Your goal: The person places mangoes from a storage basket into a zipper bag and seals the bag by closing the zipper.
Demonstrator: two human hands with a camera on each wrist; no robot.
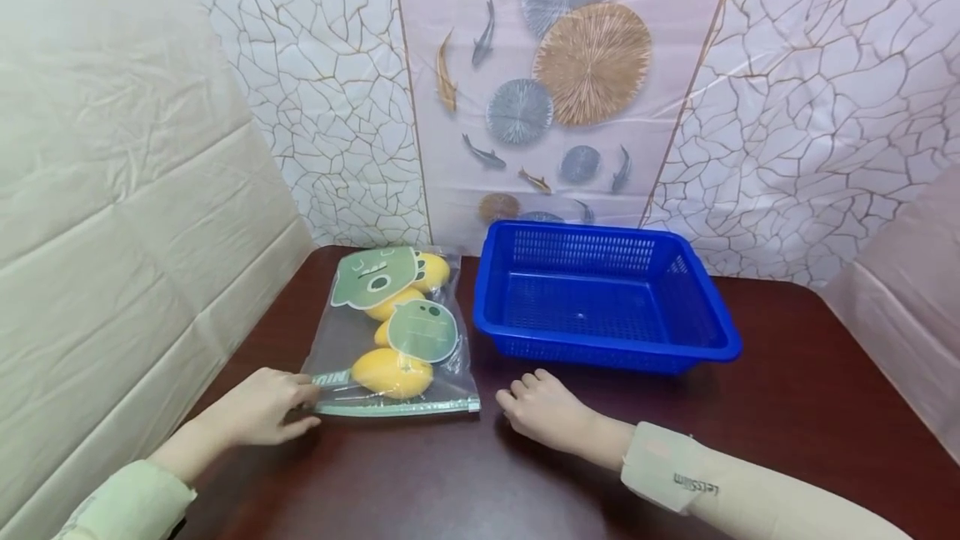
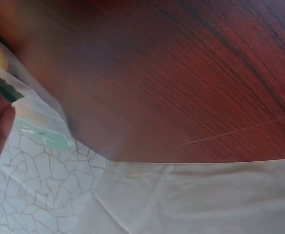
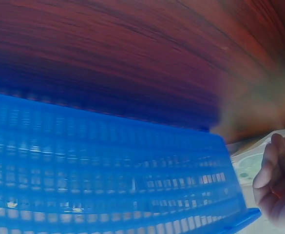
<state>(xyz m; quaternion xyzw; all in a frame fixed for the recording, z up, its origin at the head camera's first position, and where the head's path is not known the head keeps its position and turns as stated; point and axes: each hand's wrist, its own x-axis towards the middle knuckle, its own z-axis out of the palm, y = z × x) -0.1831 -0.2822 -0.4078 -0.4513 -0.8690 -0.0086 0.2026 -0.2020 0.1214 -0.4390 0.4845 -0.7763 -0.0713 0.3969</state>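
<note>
A clear zip bag (image 1: 431,397) with green cartoon prints lies flat on the table, its pale green zip strip towards me. Inside are several smooth, yellow oval fruits (image 1: 392,373). My left hand (image 1: 258,407) is at the bag's near left corner. Its fingertips touch the plastic beside the strip, while the thumb stands apart on the near side. In the left wrist view, fingers (image 2: 0,129) overlap the end of the strip. My right hand (image 1: 547,413) rests on the table right of the bag, fingers loosely curled, holding nothing. Behind it stands a blue plastic basket (image 1: 607,350).
The basket has slotted walls and nothing in it. Both it and the bag stand near the back edge of the dark red wooden table (image 1: 420,473). Patterned cloth (image 1: 345,107) hangs behind, and pale cloth (image 1: 150,215) walls off the left side.
</note>
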